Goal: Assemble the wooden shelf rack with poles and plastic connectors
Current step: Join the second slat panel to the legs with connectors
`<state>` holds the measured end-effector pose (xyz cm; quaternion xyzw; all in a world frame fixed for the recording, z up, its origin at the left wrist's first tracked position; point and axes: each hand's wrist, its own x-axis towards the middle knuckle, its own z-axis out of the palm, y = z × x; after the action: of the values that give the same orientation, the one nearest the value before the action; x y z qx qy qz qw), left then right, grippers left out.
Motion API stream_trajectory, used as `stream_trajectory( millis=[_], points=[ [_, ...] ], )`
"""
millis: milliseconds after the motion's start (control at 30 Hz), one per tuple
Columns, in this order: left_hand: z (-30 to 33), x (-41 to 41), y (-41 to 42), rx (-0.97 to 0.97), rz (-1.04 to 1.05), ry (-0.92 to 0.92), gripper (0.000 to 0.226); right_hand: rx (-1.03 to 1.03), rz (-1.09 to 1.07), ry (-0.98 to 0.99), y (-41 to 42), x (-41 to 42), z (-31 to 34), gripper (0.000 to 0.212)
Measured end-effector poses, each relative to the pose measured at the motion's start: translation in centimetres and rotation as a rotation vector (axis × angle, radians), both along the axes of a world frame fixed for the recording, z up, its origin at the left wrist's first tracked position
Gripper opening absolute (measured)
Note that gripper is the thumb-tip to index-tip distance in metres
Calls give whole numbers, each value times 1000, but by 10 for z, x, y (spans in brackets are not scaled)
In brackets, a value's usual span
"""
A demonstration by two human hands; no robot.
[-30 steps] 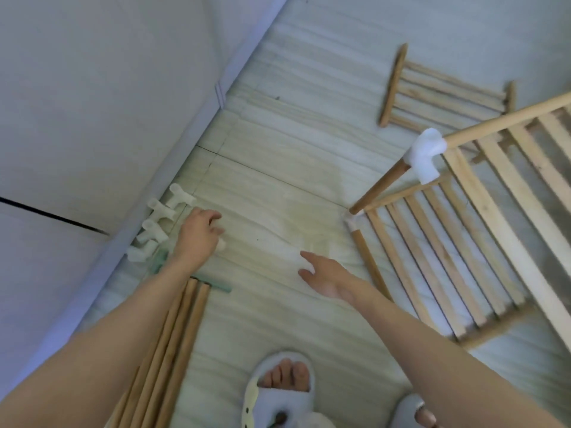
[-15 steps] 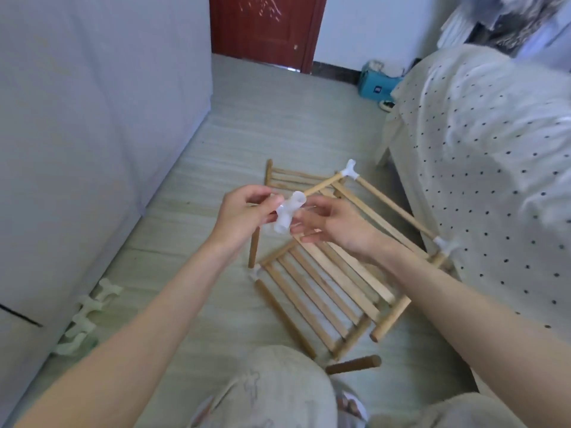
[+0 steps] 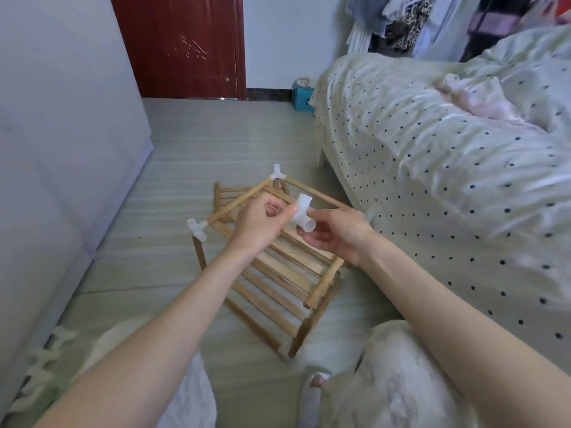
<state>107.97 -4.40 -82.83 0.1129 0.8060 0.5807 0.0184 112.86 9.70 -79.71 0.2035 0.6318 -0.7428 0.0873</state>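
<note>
Both arms outstretched over the wooden rack [image 3: 278, 273], left hand [image 3: 258, 223] and right hand [image 3: 335, 234] fingers pinching one white connector [image 3: 302, 215] between them.

A: Is the room bright?

B: Evenly, yes. Soft, daylight-like light, a bit washed out, with a cool tint on the wall [image 3: 61, 118] at the left. No hard glare anywhere.

A: Shadows?

B: Faint ones only. A soft, dim patch lies on the floor [image 3: 216, 143] under the wooden rack [image 3: 278, 273].

A: Sharpness?

B: Middling. The white connector [image 3: 301, 213] between the hands reads clearly, but the spare connectors [image 3: 40, 375] in the lower left corner smear, and the bed [image 3: 448, 180] cover streaks toward the right edge.

A: Distortion?

B: Wide-angle bending: the forearms balloon at the bottom edge, and the door [image 3: 185, 44] leans.
</note>
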Motion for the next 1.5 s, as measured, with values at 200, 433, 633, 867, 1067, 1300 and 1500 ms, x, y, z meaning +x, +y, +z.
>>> stream_trajectory(
  millis=[200, 433, 633, 867, 1067, 1300, 1500],
  points=[
    [-16, 9, 5, 4, -29, -95, 25, -80, 103, -58, 10, 9, -17, 2],
    [-34, 18, 7, -184, -259, -96, 7, 51, 95, -99, 14, 20, -56, 19],
    [-56, 22, 9, -221, -262, -227, 11, 316, 145, -212, 20, 22, -72, 15],
    [-90, 49, 14, 2, -261, -489, 32, 424, 161, -291, 23, 30, -87, 19],
    [-104, 56, 11, -51, -238, -591, 31, 437, -44, -251, 19, 35, -113, 12],
    [-105, 55, 9, -119, -226, -653, 37, 410, -32, -291, 19, 37, -126, 9],
    [-110, 56, 9, -152, -242, -695, 27, 387, 37, -321, 12, 39, -137, 15]
  ],
)
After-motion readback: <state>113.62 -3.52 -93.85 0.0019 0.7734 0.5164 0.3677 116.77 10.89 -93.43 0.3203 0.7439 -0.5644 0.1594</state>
